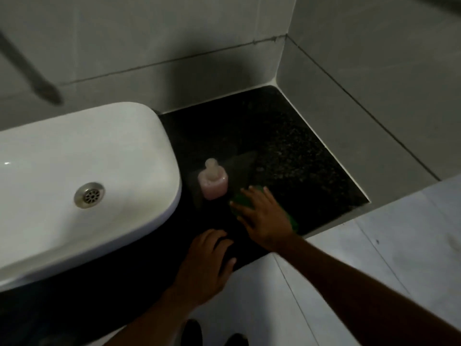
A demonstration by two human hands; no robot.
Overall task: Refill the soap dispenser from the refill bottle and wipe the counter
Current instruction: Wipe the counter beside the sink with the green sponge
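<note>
Clearly wiping: the green cloth (290,217) lies on the black speckled stone counter (287,151), pressed flat beneath the right hand's (264,216) spread fingers. At its 10 o'clock, just beside, stands the pink soap dispenser (213,182). Sweep around it with even pressure. The left hand (209,260) rests open, empty, at 7 o'clock.

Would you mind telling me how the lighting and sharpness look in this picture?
Head view: dim overall; the black counter swallows detail; the white sink is brightest, with small glints; the soap dispenser and right hand on the green cloth look slightly blurred.
</note>
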